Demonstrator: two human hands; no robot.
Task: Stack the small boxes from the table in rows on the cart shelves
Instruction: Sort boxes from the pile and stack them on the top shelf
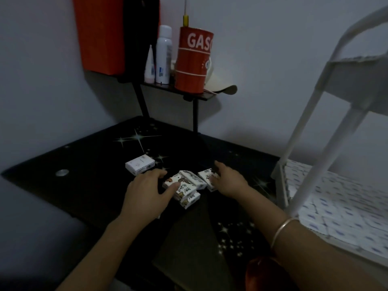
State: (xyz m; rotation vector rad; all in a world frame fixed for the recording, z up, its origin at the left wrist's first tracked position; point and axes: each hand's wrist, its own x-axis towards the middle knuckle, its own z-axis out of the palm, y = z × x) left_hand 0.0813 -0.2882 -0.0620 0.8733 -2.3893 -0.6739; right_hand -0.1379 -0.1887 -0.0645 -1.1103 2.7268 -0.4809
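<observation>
The small boxes [186, 187] still to be moved lie in a loose heap near the middle of the tabletop [84, 175], some leaning on one another, their long sides running roughly from near left to far right. One lone box [140, 165] sits apart, behind and to the left of the heap. The heap lies directly between the two hands, so either could take from it. The rightmost box [206, 177] is nearest the right hand [227, 181], which is also the hand on the cart's side.

The right hand's grip is narrow: its fingers curl over the far end of that box and the thumb sits against the near side, so it seems to hold that box alone. The left hand [147, 192] has a wide grip. Its fingers are spread and nearly straight, with the forefinger lying on a box at the left of the heap and nothing enclosed.

The cart [315, 143] stands just to the right of the tabletop. Its lower shelf [280, 181] already carries packed rows of boxes [336, 211], so the carry will likely go rightward from the heap, across the tabletop's edge
</observation>
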